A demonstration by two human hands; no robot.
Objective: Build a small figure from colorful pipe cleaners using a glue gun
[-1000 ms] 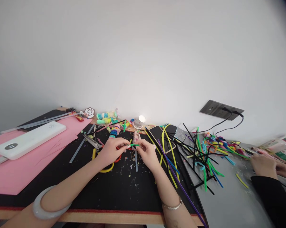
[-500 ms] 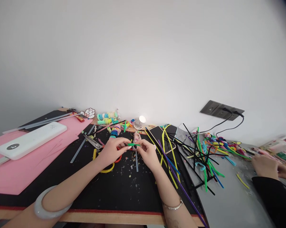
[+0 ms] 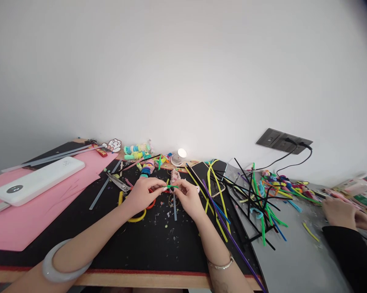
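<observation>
Working from far away, I have my left hand (image 3: 143, 194) and right hand (image 3: 190, 199) pinching a short, fuzzy green stem (image 3: 170, 186). It's over the black mat (image 3: 159, 250), nearer the back edge of the wooden table (image 3: 153, 280). Shiny metal scissors (image 3: 120, 184) and bendy yellow stems (image 3: 227, 215) lie nearby.

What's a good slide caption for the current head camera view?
The left hand and right hand hold a green pipe cleaner over a black mat, loose pipe cleaners to the right.

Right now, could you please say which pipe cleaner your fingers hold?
The green one pinched between left hand and right hand; those in the tangle lie unheld.
</observation>
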